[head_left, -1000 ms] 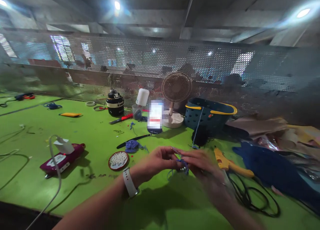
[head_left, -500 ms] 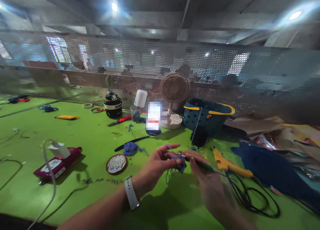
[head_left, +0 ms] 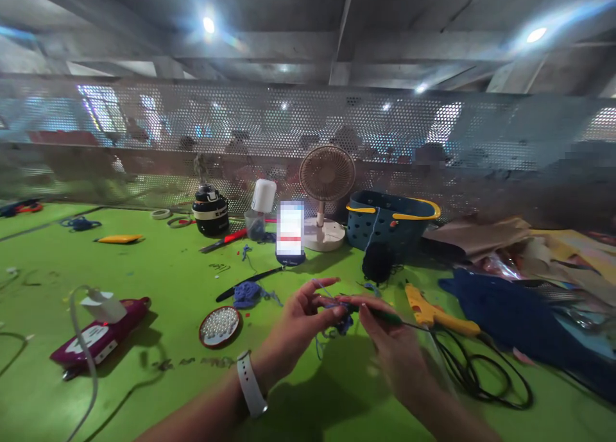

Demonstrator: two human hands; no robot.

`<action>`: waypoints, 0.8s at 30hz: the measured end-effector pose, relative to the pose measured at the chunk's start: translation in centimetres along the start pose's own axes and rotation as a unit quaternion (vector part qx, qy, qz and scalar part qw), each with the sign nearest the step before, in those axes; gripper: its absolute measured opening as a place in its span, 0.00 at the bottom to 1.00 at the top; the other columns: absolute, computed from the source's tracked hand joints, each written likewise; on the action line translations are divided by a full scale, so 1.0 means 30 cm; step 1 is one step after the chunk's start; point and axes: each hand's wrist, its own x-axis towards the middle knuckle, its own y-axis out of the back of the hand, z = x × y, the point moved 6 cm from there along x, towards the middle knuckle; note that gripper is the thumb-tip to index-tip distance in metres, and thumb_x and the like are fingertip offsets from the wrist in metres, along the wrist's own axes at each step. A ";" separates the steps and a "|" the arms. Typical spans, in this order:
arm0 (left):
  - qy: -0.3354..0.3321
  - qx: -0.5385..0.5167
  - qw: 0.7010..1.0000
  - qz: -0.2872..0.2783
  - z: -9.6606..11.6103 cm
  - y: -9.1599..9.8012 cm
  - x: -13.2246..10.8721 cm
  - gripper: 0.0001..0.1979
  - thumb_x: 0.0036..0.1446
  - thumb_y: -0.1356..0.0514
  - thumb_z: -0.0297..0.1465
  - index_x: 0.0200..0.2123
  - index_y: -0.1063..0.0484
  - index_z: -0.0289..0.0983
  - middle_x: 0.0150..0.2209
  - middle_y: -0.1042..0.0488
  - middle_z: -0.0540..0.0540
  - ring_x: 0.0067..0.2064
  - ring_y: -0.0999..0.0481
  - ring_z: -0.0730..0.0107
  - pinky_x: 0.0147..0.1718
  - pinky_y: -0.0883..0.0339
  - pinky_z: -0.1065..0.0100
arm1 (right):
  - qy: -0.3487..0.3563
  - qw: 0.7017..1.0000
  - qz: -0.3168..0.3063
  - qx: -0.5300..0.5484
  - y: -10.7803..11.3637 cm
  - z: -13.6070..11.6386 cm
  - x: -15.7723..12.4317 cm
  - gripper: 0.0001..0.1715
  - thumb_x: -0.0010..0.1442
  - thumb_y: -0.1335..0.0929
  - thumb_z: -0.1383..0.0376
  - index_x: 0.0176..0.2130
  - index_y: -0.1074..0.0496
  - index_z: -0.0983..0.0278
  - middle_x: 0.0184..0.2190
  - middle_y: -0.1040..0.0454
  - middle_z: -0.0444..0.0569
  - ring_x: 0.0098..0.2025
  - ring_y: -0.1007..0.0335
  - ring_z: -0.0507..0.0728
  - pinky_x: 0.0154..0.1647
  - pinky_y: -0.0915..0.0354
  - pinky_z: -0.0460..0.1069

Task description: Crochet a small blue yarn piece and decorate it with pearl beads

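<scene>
Between the thumb and fingers of my left hand (head_left: 305, 317) is a small piece of blue-purple crochet work (head_left: 343, 323), with loose yarn hanging under it. A strand of yarn runs over my raised left index finger. My right hand (head_left: 397, 346) grips a crochet hook with a dark green handle (head_left: 387, 316), its tip in against the crochet work and hidden by fingers. Beyond my hands lies a ball of dark yarn (head_left: 378, 262). Left of them, a clump of blue-purple yarn (head_left: 248, 294) rests on the green table (head_left: 178, 403).
A round dish of white beads (head_left: 220, 327) sits left of my hands. Behind stand a phone (head_left: 290, 230), a fan (head_left: 327, 172) and a blue basket (head_left: 394, 221). A yellow glue gun (head_left: 437, 314) with coiled cable lies right. A purple power strip (head_left: 101, 339) is far left.
The view has shifted a little, so the table things sit slightly further left. Both hands keep hold of the crochet work and the hook, with only small finger movement.
</scene>
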 end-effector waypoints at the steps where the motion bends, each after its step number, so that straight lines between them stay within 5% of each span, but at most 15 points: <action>1: -0.003 0.010 1.000 -0.002 0.002 0.000 0.000 0.31 0.46 0.28 0.29 0.54 0.33 0.35 0.33 0.22 0.47 0.36 0.24 0.71 0.39 0.32 0.68 | 0.000 1.000 -0.010 -0.004 -0.004 -0.003 0.001 0.05 0.57 0.28 0.60 0.37 0.20 0.54 0.40 0.19 0.45 0.42 0.23 0.57 0.47 0.27 0.53; 5: -0.022 0.026 0.999 -0.013 0.021 -0.005 -0.008 0.33 0.47 0.29 0.29 0.56 0.35 0.35 0.30 0.23 0.49 0.34 0.24 0.71 0.38 0.31 0.68 | 0.116 0.989 -0.062 -0.061 -0.012 -0.073 0.012 0.09 0.57 0.28 0.64 0.40 0.20 0.52 0.39 0.19 0.45 0.43 0.23 0.58 0.43 0.26 0.52; 9: -0.032 0.019 0.999 -0.008 0.041 -0.011 -0.013 0.33 0.44 0.28 0.28 0.54 0.34 0.32 0.27 0.24 0.50 0.31 0.24 0.73 0.35 0.31 0.69 | 0.260 0.939 -0.119 -0.192 -0.021 -0.142 0.008 0.15 0.58 0.29 0.69 0.44 0.21 0.52 0.40 0.19 0.47 0.43 0.24 0.59 0.43 0.28 0.55; 13: -0.013 -0.007 1.000 0.016 0.034 -0.018 -0.015 0.35 0.42 0.27 0.28 0.54 0.34 0.31 0.25 0.22 0.49 0.29 0.24 0.72 0.35 0.31 0.69 | 0.352 0.891 -0.096 -0.272 -0.024 -0.178 -0.007 0.18 0.59 0.30 0.71 0.47 0.23 0.53 0.39 0.18 0.46 0.38 0.22 0.58 0.46 0.31 0.58; 16: -0.004 -0.041 0.999 0.030 0.014 -0.020 -0.017 0.35 0.43 0.27 0.27 0.55 0.34 0.31 0.26 0.21 0.49 0.30 0.23 0.72 0.37 0.31 0.68 | 0.348 0.888 -0.052 -0.295 -0.025 -0.185 -0.009 0.13 0.61 0.30 0.67 0.46 0.22 0.54 0.39 0.18 0.47 0.39 0.22 0.59 0.49 0.32 0.59; 24: -0.009 -0.060 0.998 0.022 0.001 -0.007 -0.007 0.34 0.46 0.28 0.28 0.56 0.35 0.31 0.26 0.23 0.50 0.30 0.26 0.75 0.36 0.34 0.71 | 0.224 0.950 -0.022 -0.216 -0.004 -0.138 0.006 0.10 0.58 0.28 0.59 0.42 0.21 0.48 0.38 0.17 0.42 0.41 0.21 0.56 0.48 0.28 0.51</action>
